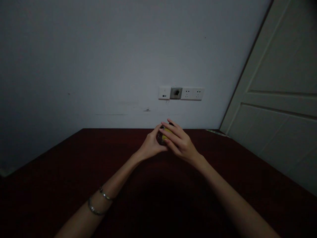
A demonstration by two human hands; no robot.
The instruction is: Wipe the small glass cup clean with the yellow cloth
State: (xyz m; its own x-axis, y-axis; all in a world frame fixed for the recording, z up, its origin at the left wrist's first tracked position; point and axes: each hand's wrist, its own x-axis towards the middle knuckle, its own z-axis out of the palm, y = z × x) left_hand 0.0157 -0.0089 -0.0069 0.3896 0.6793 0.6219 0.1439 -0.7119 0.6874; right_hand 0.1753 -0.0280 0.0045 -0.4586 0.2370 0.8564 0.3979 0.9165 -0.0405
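Observation:
Both hands are wrapped about a small dark, glossy rounded object with a yellow band (pixel 160 139), above the far part of the table. It may be a jar or bottle, but the fingers cover much of it and the light is dim. My left hand (pixel 151 144) grips it from the left, with the thumb side toward the wall. From the right, my right hand (pixel 181 141) lays its fingers across the yellow part and closes on it. Two bracelets (pixel 95 210) circle my left forearm.
The dark red table (pixel 61 165) meets a pale wall (pixel 111 66) at its back edge. On the wall sits a row of sockets and switches (pixel 192 93). A panelled white door (pixel 277 109) stands at the right. A thin flat strip (pixel 217 133) lies at the table's back right corner.

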